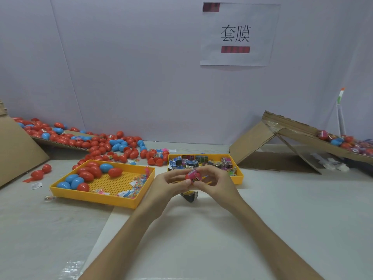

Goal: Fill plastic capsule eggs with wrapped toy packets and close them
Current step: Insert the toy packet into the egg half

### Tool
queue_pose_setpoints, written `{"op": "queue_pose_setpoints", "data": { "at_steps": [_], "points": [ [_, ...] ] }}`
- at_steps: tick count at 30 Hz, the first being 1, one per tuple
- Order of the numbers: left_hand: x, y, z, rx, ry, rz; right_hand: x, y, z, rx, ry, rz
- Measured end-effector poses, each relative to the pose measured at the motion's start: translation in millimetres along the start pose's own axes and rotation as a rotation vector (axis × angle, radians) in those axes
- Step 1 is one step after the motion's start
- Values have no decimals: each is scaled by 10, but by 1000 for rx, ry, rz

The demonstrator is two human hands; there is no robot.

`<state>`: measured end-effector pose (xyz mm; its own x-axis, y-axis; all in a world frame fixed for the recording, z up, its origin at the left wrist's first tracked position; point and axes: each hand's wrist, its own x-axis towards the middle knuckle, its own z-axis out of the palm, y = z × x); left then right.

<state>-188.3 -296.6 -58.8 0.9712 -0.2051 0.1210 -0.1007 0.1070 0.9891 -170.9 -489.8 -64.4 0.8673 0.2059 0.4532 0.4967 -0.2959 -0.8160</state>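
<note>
Both hands meet over the table's middle, in front of the right tray. My left hand [170, 183] and my right hand [215, 183] together pinch a red capsule egg [192, 176] with a pink printed wrapper on it. Whether the egg's halves are joined is hidden by my fingers. A dark wrapped toy packet [189, 196] lies on the table just below my hands. The left yellow tray [105, 197] holds several red and blue eggs and small colourful toys. The right yellow tray [239, 178] is filled with wrapped packets [199, 161].
A big pile of red and blue eggs [105, 145] spreads over flat cardboard at the back left. A cardboard ramp [282, 136] at the right carries several wrapped eggs [343, 141]. A paper sign [236, 35] hangs on the wall.
</note>
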Motion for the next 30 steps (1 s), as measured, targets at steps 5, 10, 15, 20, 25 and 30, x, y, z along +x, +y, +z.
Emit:
{"op": "queue_pose_setpoints", "data": {
  "at_steps": [5, 10, 15, 20, 25, 30],
  "points": [
    [-22, 26, 14, -43, -11, -17, -7, -8, -9, -6, -25, 6],
    [-24, 36, -14, -289, -132, -103, 2, -21, -17, 37, -35, 18],
    [-34, 65, 12, -139, -113, -108, -15, -23, -8, 9, -5, -7],
    [-46, 69, 53, -76, -44, -47, -39, -44, 54, -13, 15, -96],
    [-25, 70, 34, -226, -147, -107, -39, -51, 53, 13, 27, -45],
    [-44, 116, 29, -432, -171, -171, -22, -14, 48, 136, -19, 51]
  ]
}}
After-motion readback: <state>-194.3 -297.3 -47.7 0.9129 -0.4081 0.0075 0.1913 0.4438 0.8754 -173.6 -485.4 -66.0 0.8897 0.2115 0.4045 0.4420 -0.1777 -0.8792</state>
